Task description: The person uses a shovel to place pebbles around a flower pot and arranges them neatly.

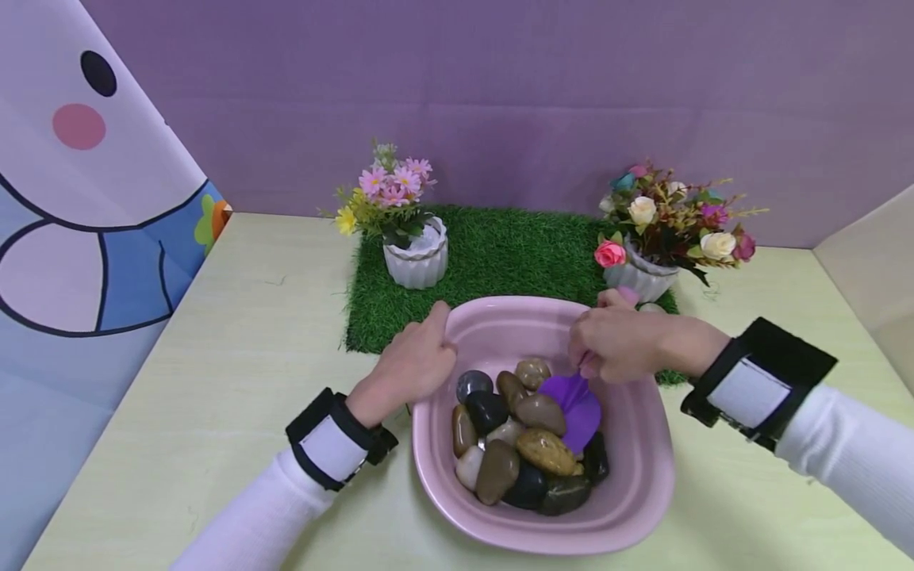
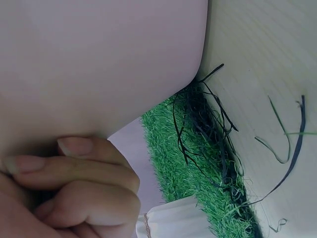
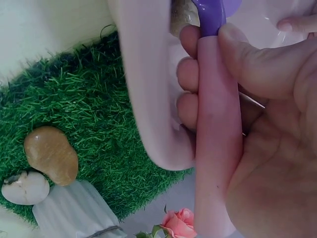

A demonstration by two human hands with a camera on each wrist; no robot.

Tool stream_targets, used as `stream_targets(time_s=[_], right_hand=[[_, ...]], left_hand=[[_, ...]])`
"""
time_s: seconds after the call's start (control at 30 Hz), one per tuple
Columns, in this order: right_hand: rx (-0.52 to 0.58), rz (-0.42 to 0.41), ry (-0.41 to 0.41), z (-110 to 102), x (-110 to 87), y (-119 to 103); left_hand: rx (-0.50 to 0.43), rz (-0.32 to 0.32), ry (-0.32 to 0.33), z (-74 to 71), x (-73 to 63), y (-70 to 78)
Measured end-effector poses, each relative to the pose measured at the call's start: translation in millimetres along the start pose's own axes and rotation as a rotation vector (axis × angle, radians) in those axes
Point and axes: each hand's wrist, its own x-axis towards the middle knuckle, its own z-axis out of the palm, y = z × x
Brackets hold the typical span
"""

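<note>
A pink plastic basin (image 1: 653, 484) holds a heap of smooth stones (image 1: 497, 469) in brown, black, grey and white. My left hand (image 1: 414, 357) grips the basin's rim at its far left; in the left wrist view its curled fingers (image 2: 84, 171) show against the outer wall. With my right hand (image 1: 621, 341) I hold a small toy shovel (image 1: 577, 412) by its pink handle (image 3: 218, 119), fingers and thumb wrapped round it. The shovel's purple blade points down into the basin at the right side of the stones, overlapping some of them.
Behind the basin lies a green artificial grass mat (image 1: 514, 246). Two white pots of artificial flowers stand there, a pink and yellow bunch (image 1: 393, 186) at left and roses (image 1: 685, 218) at right. Two loose stones (image 3: 52, 153) lie on the mat beside the right pot.
</note>
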Motion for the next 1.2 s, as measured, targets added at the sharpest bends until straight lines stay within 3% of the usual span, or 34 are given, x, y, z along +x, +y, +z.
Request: stream_targets(time_s=[0.2, 0.47, 0.7, 1.03, 1.2], right_hand=[[0.012, -0.002, -0.015, 0.3, -3.1, 0.5], [-0.001, -0.113, 0.011, 7.4, -6.2, 0.2], [0.054, -0.041, -0.056, 0.2, -14.8, 0.0], [0.139, -0.046, -0.152, 2.2, -15.5, -11.8], [0.142, -0.055, -0.141, 3.9, -18.8, -13.0]], left_hand=[[0.002, 0.005, 0.002, -0.9, -0.3, -0.6], [0.019, 0.002, 0.006, -1.2, -0.4, -0.4], [0.015, 0.011, 0.005, 0.1, 0.7, -0.6], [0.006, 0.014, 0.006, 0.3, 0.6, 0.0], [0.004, 0.011, 0.007, 0.6, 0.6, -0.3]])
